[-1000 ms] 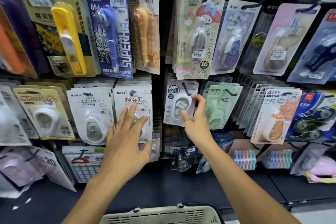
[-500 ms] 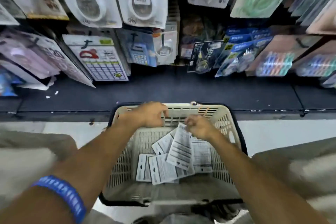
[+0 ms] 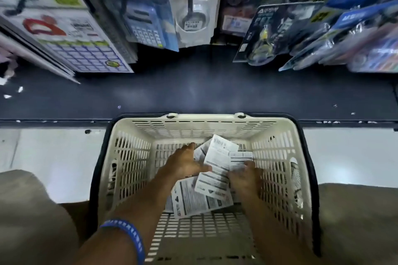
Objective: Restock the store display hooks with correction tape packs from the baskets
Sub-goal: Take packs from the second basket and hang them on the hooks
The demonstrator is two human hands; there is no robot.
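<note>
A cream plastic basket (image 3: 148,120) with a dark handle stands on the floor under me. Several white correction tape packs (image 3: 193,198) lie in it, printed backs up. One correction tape pack (image 3: 218,158) sits tilted on top of the heap between my hands. My left hand (image 3: 185,163) lies spread over the packs, its thumb against that pack's left edge. My right hand (image 3: 245,176) has its fingers curled round the same pack's right edge. A blue band circles my left wrist.
A black shelf ledge (image 3: 193,92) runs across just beyond the basket. Above it hang carded goods: calculator packs (image 3: 144,26), a white grid card (image 3: 81,54) and blue packs (image 3: 344,17) at right. My knees in tan cloth (image 3: 32,211) flank the basket over a white floor.
One second ago both hands were up at the hanging packs. My view then dropped to the basket, and both hands have gone deeper into it onto the pack heap.
</note>
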